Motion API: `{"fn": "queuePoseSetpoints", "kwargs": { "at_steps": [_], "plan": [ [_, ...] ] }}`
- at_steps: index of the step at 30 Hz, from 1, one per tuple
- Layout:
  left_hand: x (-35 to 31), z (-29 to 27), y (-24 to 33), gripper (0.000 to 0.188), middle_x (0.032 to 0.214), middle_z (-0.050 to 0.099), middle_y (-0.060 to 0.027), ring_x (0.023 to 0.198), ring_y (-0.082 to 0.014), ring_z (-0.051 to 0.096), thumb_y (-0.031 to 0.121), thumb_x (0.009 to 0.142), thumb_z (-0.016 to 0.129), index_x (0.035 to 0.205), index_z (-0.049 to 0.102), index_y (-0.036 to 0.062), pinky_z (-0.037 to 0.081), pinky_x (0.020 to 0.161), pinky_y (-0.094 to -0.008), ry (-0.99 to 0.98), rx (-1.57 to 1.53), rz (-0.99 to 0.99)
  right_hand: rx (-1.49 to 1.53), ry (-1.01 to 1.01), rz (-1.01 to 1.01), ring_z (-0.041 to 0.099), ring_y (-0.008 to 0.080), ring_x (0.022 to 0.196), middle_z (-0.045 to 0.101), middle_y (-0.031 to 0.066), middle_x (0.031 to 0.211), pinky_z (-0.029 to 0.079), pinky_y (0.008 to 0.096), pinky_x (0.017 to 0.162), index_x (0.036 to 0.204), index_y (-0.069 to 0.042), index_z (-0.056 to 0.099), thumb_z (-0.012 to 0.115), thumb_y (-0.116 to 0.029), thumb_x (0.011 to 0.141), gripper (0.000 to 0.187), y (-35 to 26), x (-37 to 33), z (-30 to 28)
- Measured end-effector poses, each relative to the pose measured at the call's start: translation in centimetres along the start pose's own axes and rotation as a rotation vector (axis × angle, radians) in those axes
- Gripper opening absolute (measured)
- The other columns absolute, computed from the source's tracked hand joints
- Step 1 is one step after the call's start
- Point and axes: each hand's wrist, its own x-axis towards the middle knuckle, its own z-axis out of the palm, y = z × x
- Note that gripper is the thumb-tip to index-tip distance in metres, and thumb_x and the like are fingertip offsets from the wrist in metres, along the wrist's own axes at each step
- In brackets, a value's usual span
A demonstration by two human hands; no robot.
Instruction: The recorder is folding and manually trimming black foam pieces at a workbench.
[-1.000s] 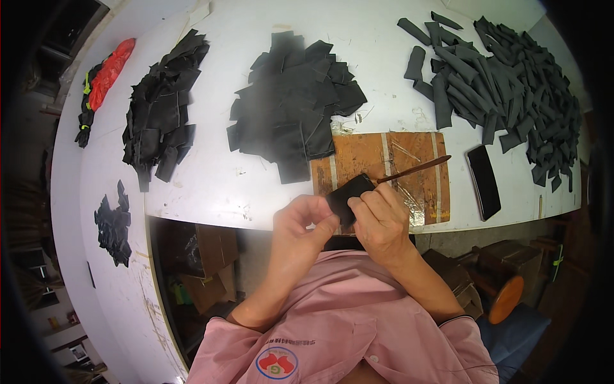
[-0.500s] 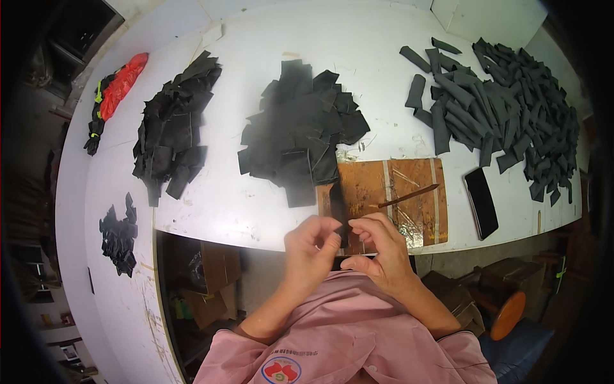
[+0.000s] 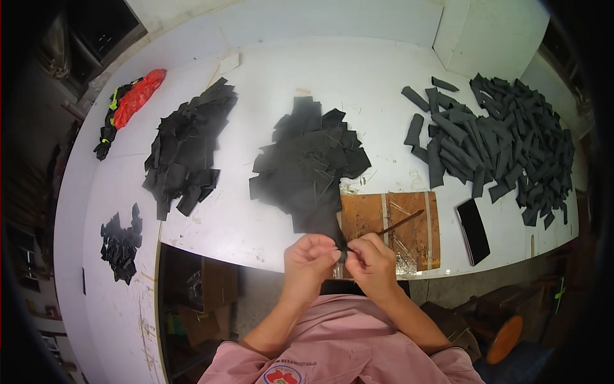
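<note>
At the table's front edge, my left hand (image 3: pixel 309 261) and my right hand (image 3: pixel 372 264) are close together. Between their fingertips they pinch the end of a black fabric piece (image 3: pixel 342 255), which is small and partly hidden by the fingers. Directly beyond lies a spread-out pile of flat black fabric pieces (image 3: pixel 304 163), its lower end reaching almost to my hands. Beside my right hand is a wooden board (image 3: pixel 409 240) with strips of tape, and a thin brown pointed stick (image 3: pixel 403 221) lies across it.
At far right is a large heap of rolled dark fabric tubes (image 3: pixel 492 141). A phone (image 3: pixel 473 232) lies right of the board. Leftward are another black fabric pile (image 3: pixel 185 150), a smaller one (image 3: pixel 120 246) and a red plastic bag (image 3: pixel 141 91). A round stool (image 3: pixel 504 339) stands below.
My hands have closed in on the black fabric piece and now pinch its end; before, the fingers were more apart. The view has tilted, so the table sits lower in the picture.
</note>
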Motion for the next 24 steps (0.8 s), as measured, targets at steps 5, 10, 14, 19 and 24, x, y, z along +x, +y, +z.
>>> {"fn": "queuePoseSetpoints", "kwargs": {
  "at_steps": [5, 10, 14, 19, 24],
  "plan": [
    [-0.2, -0.5, 1.2, 0.025, 0.067, 0.052, 0.0004, 0.050, -0.0033, 0.044, -0.010, 0.070, 0.054, 0.093, 0.050, 0.0002, 0.032, 0.041, -0.0160, -0.340, -0.365, -0.276, 1.274, -0.242, 0.924, 0.039, 0.0066, 0.049, 0.051, 0.0014, 0.064, 0.031, 0.0198, 0.046, 0.072, -0.001, 0.058, 0.059, -0.003, 0.076, 0.005, 0.2, -0.2, -1.8],
    [-0.4, 1.4, -1.3, 0.024, 0.068, 0.054, -0.0011, 0.052, -0.0035, 0.046, -0.009, 0.070, 0.050, 0.092, 0.051, -0.0011, 0.036, 0.046, -0.0163, 0.075, 0.596, 0.603, 1.467, -0.286, 0.913, 0.039, 0.0062, 0.053, 0.047, -0.0015, 0.063, 0.030, 0.0184, 0.048, 0.075, -0.004, 0.052, 0.055, -0.011, 0.082, 0.010, -0.3, -0.8, -1.1],
    [-0.7, 1.7, 0.2, 0.028, 0.077, 0.058, -0.0046, 0.045, -0.0009, 0.041, -0.009, 0.069, 0.051, 0.096, 0.051, -0.0016, 0.031, 0.040, -0.0150, -0.089, 0.360, 0.354, 1.240, -0.232, 0.883, 0.041, 0.0050, 0.056, 0.045, -0.0026, 0.065, 0.031, 0.0174, 0.050, 0.072, -0.005, 0.051, 0.055, -0.013, 0.082, 0.013, 0.1, -0.7, -1.7],
    [-1.5, 1.8, 2.4, 0.044, 0.073, 0.054, -0.0025, 0.047, 0.0005, 0.041, -0.010, 0.069, 0.051, 0.111, 0.044, -0.0012, 0.028, 0.041, -0.0132, -0.752, -0.448, -0.494, 1.361, -0.170, 0.722, 0.042, 0.0045, 0.066, 0.045, -0.0028, 0.074, 0.032, 0.0156, 0.058, 0.069, -0.005, 0.050, 0.055, -0.011, 0.082, 0.016, -0.1, -0.8, -3.0],
    [-2.6, 3.6, 0.6, 0.031, 0.073, 0.053, -0.0034, 0.048, -0.0058, 0.041, -0.008, 0.072, 0.053, 0.102, 0.053, -0.0011, 0.035, 0.046, -0.0185, -0.322, 0.598, 0.459, 0.998, 0.034, 0.378, 0.045, 0.0080, 0.067, 0.049, 0.0014, 0.077, 0.036, 0.0176, 0.060, 0.073, -0.001, 0.052, 0.058, -0.008, 0.078, 0.010, -0.3, -0.1, -4.8]
  ]
}}
